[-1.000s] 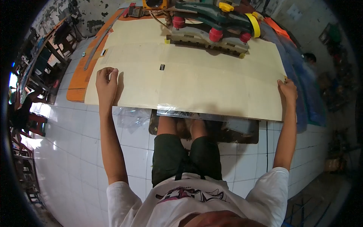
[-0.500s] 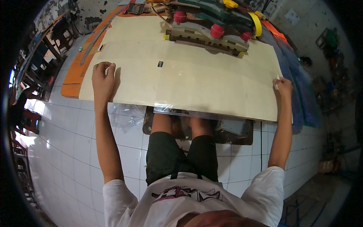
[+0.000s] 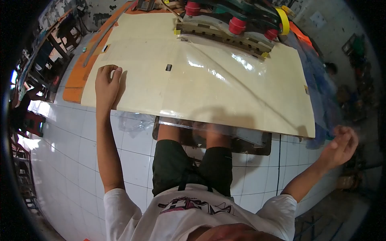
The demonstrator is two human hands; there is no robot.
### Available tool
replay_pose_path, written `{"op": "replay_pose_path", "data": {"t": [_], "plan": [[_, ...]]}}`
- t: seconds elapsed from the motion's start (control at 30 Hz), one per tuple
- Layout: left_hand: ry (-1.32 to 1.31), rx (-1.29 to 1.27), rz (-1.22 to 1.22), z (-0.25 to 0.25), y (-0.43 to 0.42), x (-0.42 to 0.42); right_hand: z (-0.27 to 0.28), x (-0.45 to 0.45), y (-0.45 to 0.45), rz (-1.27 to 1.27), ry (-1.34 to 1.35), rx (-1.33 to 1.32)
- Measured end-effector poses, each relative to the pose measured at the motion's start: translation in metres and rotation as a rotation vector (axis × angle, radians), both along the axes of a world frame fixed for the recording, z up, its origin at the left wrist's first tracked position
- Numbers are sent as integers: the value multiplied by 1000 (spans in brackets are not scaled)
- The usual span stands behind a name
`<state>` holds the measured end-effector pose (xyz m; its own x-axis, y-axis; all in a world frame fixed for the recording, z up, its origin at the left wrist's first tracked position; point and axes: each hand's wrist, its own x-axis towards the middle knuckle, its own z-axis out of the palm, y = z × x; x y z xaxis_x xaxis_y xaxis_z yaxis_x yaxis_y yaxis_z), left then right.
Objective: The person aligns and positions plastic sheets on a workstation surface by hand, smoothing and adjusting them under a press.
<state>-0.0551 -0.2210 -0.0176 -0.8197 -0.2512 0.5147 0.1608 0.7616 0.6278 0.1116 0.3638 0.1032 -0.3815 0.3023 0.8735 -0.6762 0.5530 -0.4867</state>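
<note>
My left hand (image 3: 107, 80) rests at the left part of the cream-coloured board (image 3: 136, 86), its fingers curled with thumb and fingertips near each other; what they hold, if anything, is too small to name. Off the board's right front corner, my right hand (image 3: 341, 146) is raised with curled fingers, slightly blurred; whether it grips the film's edge is unclear. Clear plastic film (image 3: 217, 74) lies over the board with shiny creases, a long one running diagonally towards the right corner. A small dark mark (image 3: 169, 67) shows near the board's middle.
A dark green machine with red knobs (image 3: 237, 26) and a long sealing bar (image 3: 221, 40) stands at the back. Orange wood (image 3: 72, 92) and a metal ruler (image 3: 94, 48) lie left. Blue plastic (image 3: 317, 92) hangs right. Crumpled clear plastic (image 3: 136, 122) is below the front edge.
My right hand has moved from the board's right edge outward and towards me. The film now shows a long diagonal crease and bright reflections. My left hand has barely moved.
</note>
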Motion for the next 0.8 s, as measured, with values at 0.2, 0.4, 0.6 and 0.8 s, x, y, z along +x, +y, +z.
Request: {"op": "replay_pose_path", "data": {"t": [0.2, 0.4, 0.6, 0.8], "plan": [[110, -113, -145, 15, 12, 5, 5, -70, 40, -377, -389, -124], [-43, -268, -408, 43, 37, -12, -41, -124, 68, -574, -614, 503], [-223, -495, -643, 20, 46, -61, -72, -135, 16, 82, -895, 835], [-246, -372, -552, 14, 58, -85, -89, -160, 23, 69, -1025, 736]]}}
